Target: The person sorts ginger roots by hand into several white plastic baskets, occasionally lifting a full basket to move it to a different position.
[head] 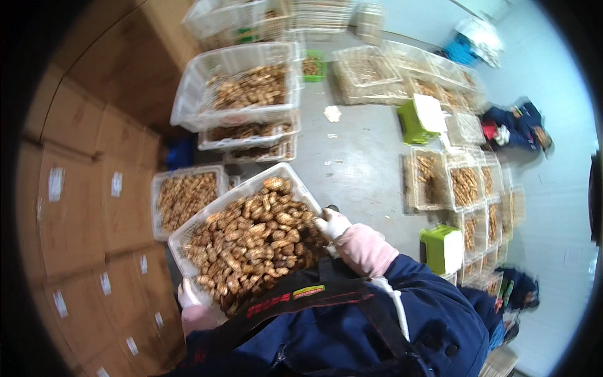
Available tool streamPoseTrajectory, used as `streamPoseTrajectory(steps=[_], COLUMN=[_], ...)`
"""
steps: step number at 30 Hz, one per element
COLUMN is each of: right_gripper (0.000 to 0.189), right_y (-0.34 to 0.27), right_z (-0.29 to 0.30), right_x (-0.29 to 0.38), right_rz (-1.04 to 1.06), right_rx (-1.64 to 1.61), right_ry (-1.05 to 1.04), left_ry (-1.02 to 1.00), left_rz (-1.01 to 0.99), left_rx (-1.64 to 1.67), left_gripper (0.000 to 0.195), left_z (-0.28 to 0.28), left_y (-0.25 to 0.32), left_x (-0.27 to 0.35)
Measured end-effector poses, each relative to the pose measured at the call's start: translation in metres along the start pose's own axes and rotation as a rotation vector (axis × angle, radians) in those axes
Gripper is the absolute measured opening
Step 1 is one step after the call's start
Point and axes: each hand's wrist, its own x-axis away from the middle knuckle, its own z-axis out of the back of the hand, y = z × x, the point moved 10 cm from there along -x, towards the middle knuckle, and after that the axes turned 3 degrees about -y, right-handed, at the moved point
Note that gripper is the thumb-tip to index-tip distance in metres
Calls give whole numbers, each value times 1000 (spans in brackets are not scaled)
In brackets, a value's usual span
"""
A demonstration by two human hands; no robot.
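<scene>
A white plastic basket (186,261), heaped with brown peanut-shaped or root-like pieces (254,240), is held tilted in front of my body. My left hand (189,294), in a white glove with a pink cuff, grips its near left side. My right hand (333,223), gloved alike, holds the right rim. Beyond the basket's left corner stands another white basket (155,207) of similar brown pieces. My fingertips are partly hidden by the rim and the glove blur.
Stacked cardboard boxes (70,212) wall the left side. Ahead are stacked white crates (188,94) and a small green basket (322,68). To the right stand rows of filled crates (445,188), green stools or bins (431,249), and a crouching person (513,127); more people are at lower right.
</scene>
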Motion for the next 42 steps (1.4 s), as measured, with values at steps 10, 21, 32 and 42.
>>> streamPoseTrajectory(steps=[10,21,32,42], right_gripper=[57,50,65,59], right_y=[275,416,537,595], right_z=[385,789,1136,1338], right_x=[34,-15,-220,-237], right_rz=[-258,-256,-232,-310], right_rx=[-368,-376,-437,-582], right_ry=[297,703,714,726], left_ry=[-335,-442,-607,-729], left_rz=[31,143,20,-1], left_rx=[-145,-94,-112,-85], left_gripper=[38,50,47,39], left_z=[-499,-988,-1468,-1734], left_y=[104,257,370,468], left_x=[31,156,138,137])
